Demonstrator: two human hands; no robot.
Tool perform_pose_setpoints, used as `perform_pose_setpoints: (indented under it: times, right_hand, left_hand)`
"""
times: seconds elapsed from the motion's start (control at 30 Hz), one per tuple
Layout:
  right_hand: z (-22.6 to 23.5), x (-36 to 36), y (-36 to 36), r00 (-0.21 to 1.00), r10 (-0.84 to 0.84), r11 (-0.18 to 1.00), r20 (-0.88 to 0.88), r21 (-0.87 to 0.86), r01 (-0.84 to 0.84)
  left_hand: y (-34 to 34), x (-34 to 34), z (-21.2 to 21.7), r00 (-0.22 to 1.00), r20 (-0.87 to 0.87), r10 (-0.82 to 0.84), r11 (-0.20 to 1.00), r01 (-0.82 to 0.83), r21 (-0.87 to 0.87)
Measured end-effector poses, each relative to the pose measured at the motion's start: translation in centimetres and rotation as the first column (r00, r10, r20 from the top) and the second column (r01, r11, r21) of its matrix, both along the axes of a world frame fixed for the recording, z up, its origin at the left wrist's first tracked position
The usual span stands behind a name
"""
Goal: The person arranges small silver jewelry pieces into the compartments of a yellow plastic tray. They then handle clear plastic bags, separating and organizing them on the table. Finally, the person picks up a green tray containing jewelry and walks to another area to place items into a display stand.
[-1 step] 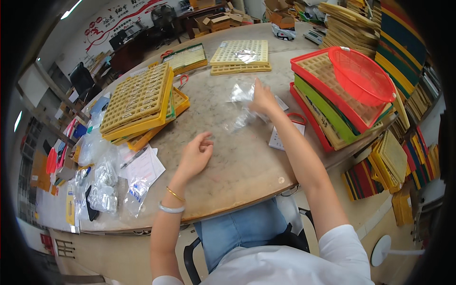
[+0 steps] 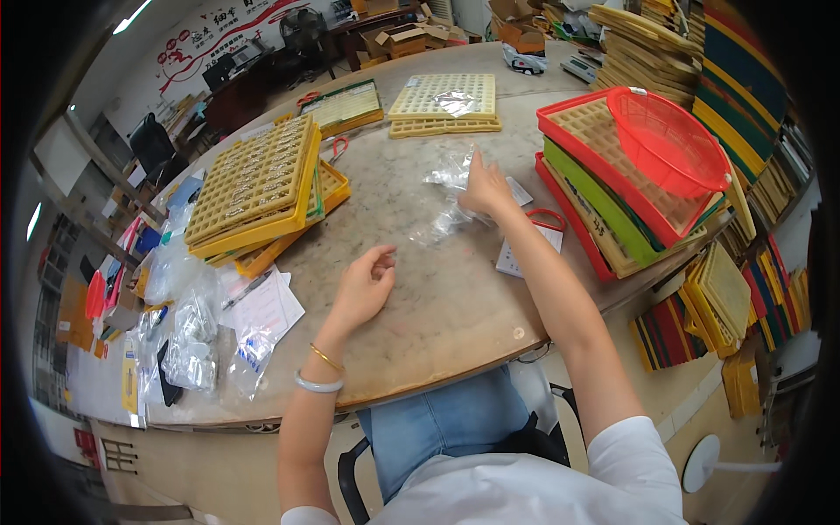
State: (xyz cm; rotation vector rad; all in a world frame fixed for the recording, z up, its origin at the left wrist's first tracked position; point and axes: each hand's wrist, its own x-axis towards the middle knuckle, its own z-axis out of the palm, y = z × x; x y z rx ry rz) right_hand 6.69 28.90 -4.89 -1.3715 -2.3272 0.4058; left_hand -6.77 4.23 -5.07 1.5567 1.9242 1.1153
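Note:
My right hand reaches out over the middle of the round stone-patterned table and pinches a crumpled clear plastic bag by its edge. A second clear bag lies flat just below that hand. My left hand rests on the tabletop nearer to me, fingers loosely curled and holding nothing. It wears a gold bangle and a pale bracelet at the wrist.
A stack of yellow grid trays stands at the left, and cream grid trays lie at the far side. At the right, red and green trays carry a red basket. Red-handled scissors, a paper card, papers and bagged parts lie around.

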Motion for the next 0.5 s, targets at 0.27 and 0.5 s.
perform_pose_setpoints:
  times: [0.27, 0.5]
  right_hand:
    - [0.2, -2.2, -1.8, 0.964, 0.070, 0.990, 0.256, 0.099, -0.098]
    - [-1.0, -2.5, -2.0, 0.969, 0.225, 0.950, 0.099, 0.197, -0.240]
  left_hand:
    - [0.4, 1.1, 0.1, 0.997, -0.051, 0.065, 0.996, -0.062, 0.060]
    - [0.0, 0.3, -0.5, 0.989, 0.036, 0.145, 0.978, -0.149, 0.148]
